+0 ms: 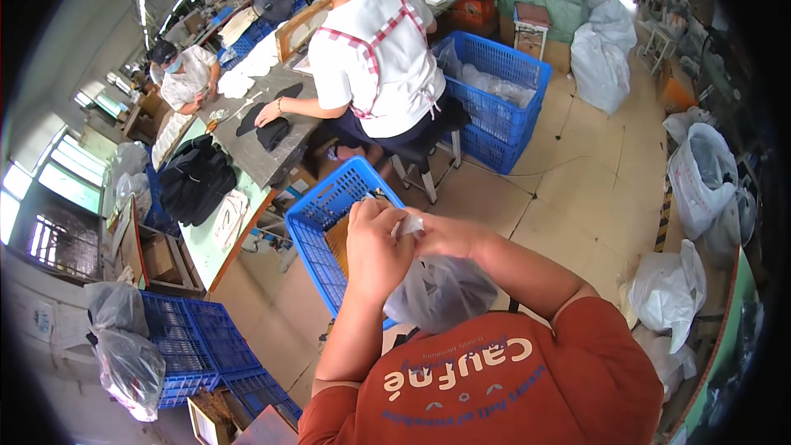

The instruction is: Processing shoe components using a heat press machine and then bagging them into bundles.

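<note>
In front of my chest, my left hand is closed, its fingers curled around the twisted top of a translucent plastic bag. My right hand pinches the same gathered plastic close beside it. A small whitish end of the bag pokes out between the two hands. Below them the bag's body hangs against my red shirt; what it contains cannot be made out. Just beyond my hands stands a blue plastic crate with something yellowish-brown inside, partly hidden by my left hand and forearm.
A person in white sits at the grey worktable, handling black cloth pieces. Stacked blue crates stand behind that stool. More blue crates are at my left, filled white bags at my right. A cable crosses the tiled floor.
</note>
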